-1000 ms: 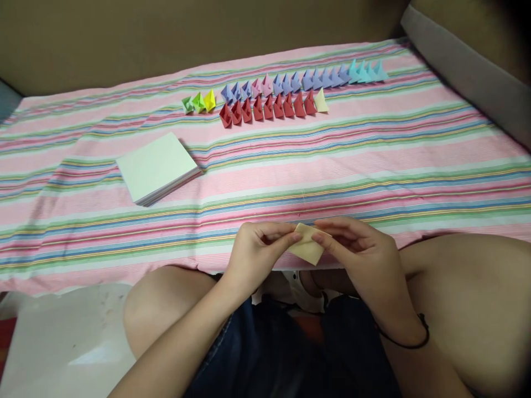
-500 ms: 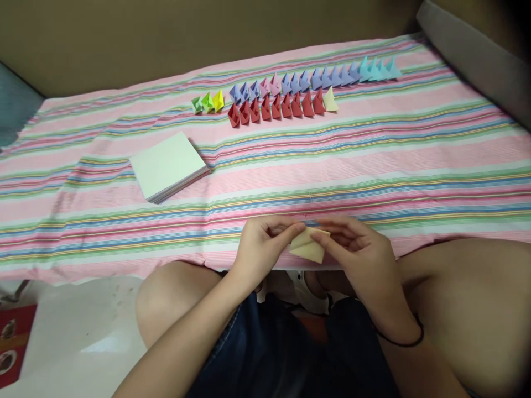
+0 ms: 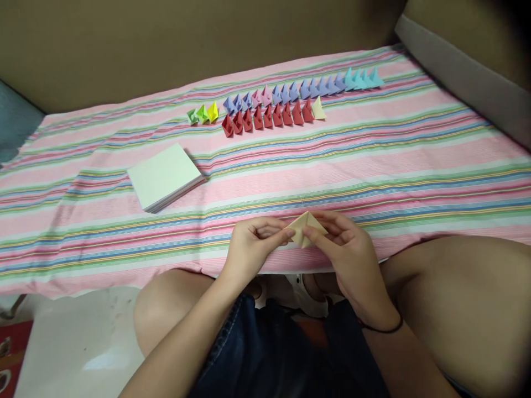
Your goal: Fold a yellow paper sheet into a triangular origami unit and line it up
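As left hand (image 3: 251, 243) and right hand (image 3: 354, 249) pinch it, the folded paper (image 3: 299, 225) spans crosswise between them, by the near edge of the cloth (image 3: 277, 264).

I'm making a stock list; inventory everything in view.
Held paper: 1, cream, in hands
Sheet stack: 1, pale-topped, cloth's left
Back folds: 17 (11 purple, 2 pink, 4 cyan), far row
Front folds: 10 (9 red, 1 cream), near row
Side folds: 3 (2 green, 1 yellow), left of rows
Cloth: 1, striped pink, centre
Backdrop: 1, brown, top
Ledge: 1, grey, upper right
Floor: 1, white, lower left
Red item: 1, red, lower-left corner
Blue item: 1, blue-grey, left edge
Footwear: count unclear, white, bottom centre
Shorts: 1, dark blue, bottom
Band: 1, black, right wrist
Left hand: 1, paper's left side
Right hand: 1, paper's right side
Legs: 2, bottom
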### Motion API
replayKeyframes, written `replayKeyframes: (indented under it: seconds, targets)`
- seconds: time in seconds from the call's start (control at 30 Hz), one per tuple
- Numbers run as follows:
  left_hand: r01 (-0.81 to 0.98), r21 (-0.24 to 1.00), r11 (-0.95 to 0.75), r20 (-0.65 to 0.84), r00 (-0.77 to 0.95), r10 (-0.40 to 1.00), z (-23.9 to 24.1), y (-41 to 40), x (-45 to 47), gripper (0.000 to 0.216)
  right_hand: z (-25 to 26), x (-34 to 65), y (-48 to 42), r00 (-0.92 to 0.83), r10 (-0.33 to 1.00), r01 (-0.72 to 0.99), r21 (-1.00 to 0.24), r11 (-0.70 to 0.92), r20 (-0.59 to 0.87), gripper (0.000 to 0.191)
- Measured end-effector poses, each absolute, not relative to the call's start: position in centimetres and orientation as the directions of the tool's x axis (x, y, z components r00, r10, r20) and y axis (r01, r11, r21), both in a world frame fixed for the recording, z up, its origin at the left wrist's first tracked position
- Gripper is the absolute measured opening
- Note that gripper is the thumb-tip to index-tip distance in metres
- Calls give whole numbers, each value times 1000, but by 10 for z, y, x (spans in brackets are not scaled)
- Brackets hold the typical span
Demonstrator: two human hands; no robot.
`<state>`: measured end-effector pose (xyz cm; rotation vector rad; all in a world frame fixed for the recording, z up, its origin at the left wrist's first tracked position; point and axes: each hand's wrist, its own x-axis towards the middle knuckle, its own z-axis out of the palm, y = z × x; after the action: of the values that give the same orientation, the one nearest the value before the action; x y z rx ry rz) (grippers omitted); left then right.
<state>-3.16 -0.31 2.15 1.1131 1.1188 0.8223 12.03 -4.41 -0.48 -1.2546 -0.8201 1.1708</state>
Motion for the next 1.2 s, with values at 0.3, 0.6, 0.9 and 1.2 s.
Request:
replayKeyframes:
  seconds: [0.3,0.6,0.9,1.2]
  targets:
    - [-52,912,408,-372,317,872,18,-3,-32,28,-2,122,-43,182,967,-191,-971,-141,-176,28]
    - [-62,898,435,-391,339,856,18,-5,-29,28,-4,122,-44,170,962,-185,-966,-180,-212,29]
    - [58,895,441,-417,457,786,19,-5,-32,23,-6,126,-43,172,952,-188,-957,-222,-254,25]
    - [102,958,270,-286,455,843,23,-3,-32,22,-4,126,-45,141,955,-258,-941,-218,-260,29]
